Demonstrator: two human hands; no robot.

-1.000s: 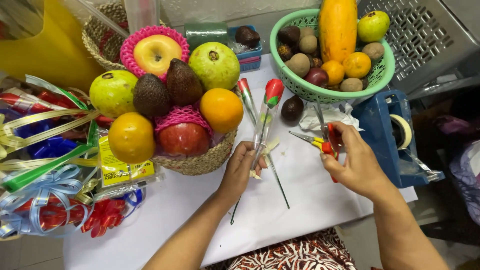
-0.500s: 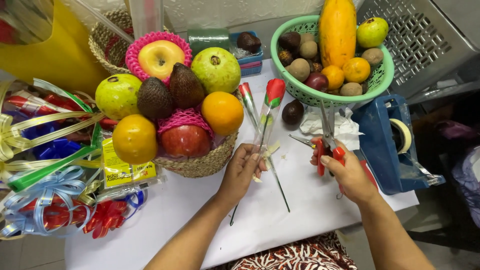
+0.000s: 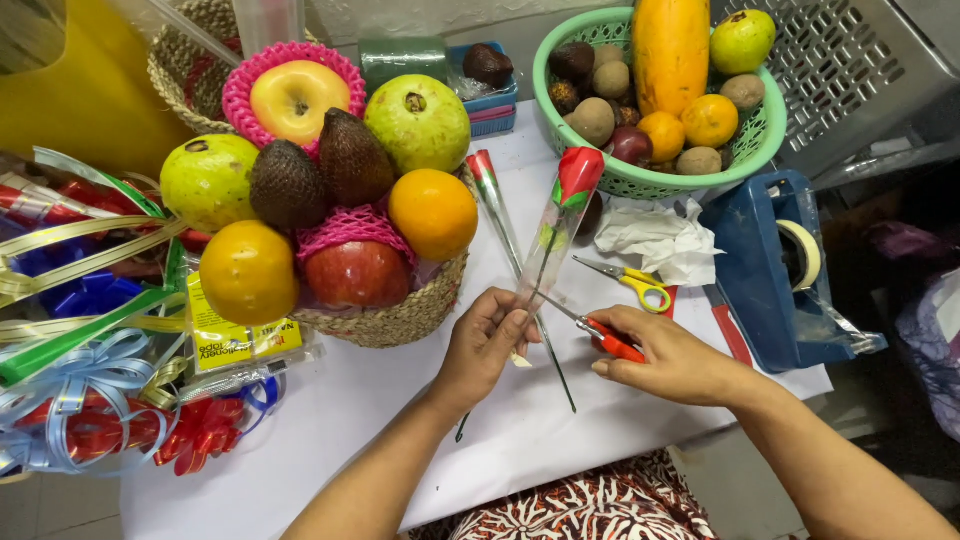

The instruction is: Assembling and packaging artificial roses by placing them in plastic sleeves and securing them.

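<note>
Between the two hands, on the white tabletop, a red artificial rosebud in a clear plastic sleeve slants up and away; the left hand pinches its lower stem, fingers closed around it; the right hand grips red-handled scissors, blades meeting the stem just beside the left fingertips; beyond the right hand lie yellow-handled scissors and crumpled white paper; beyond the left hand stands a woven basket of fruit.

The red-handled scissors are now brought by the right hand from the tissue side to the wrapped rose stem, blades touching it
</note>
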